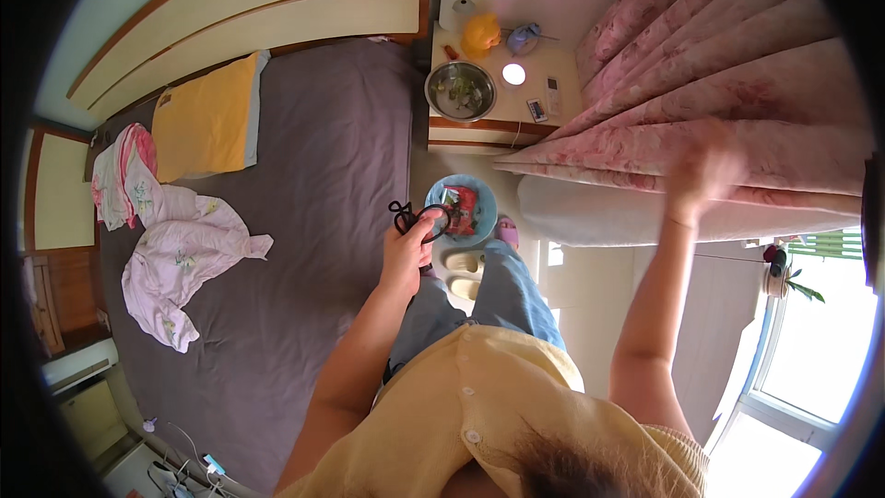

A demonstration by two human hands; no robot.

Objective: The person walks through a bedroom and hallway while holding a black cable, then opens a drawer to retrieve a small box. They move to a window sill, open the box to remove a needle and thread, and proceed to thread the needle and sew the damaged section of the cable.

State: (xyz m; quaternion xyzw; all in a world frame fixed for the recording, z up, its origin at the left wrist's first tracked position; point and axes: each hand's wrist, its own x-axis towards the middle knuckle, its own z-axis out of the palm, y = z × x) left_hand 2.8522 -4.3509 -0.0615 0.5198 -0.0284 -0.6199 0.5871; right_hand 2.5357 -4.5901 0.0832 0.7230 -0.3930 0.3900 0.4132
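Observation:
My left hand [406, 254] is closed around a coiled black cord [441, 221], held over the strip of floor beside the bed. Thin loops of it stick out on both sides of the fist. My right arm reaches forward to the right, and my right hand [708, 171] is in front of the pink floral curtain [737, 83]. Motion smears its fingers, so whether it touches the cloth cannot be told. Below and beyond my left hand, a light blue basin [433, 192] on the floor has a red package [459, 201] in it.
To the left spreads a bed [323, 157] with a yellow pillow [205, 115] and crumpled pale pink clothing [184, 254]. A nightstand [544, 65] ahead bears a steel bowl [430, 97], a yellow object [480, 35] and a remote control [553, 97]. Slippers [464, 288] lie near my feet.

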